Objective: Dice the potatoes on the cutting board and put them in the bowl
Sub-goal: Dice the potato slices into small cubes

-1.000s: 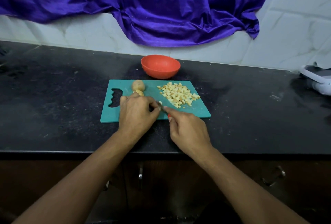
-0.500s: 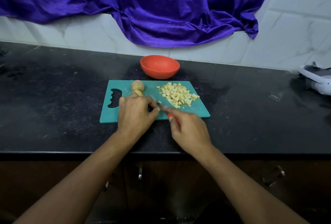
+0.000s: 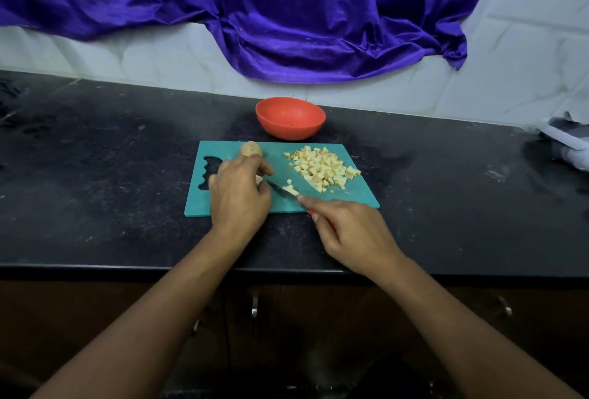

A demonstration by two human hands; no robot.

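A teal cutting board point(image 3: 357, 196) lies on the black counter, with a heap of diced potato point(image 3: 323, 167) on its right half. A whole small potato point(image 3: 251, 149) sits at the board's far edge. My left hand point(image 3: 237, 194) curls over a potato piece point(image 3: 258, 179) that is mostly hidden under its fingers. My right hand point(image 3: 350, 229) grips a red-handled knife point(image 3: 282, 189); the blade lies on the board with a few cut bits point(image 3: 291, 189) on it, its tip at my left fingers. An orange bowl point(image 3: 290, 118) stands behind the board.
A purple cloth point(image 3: 287, 16) hangs down the tiled wall behind the bowl. A white and grey object point(image 3: 567, 143) lies at the counter's right edge. The counter's front edge runs just below my wrists, with cabinet handles point(image 3: 254, 311) underneath.
My right hand has drawn back to the right, so the knife blade and a few fresh cut bits now show between my hands. My left hand has hardly moved.
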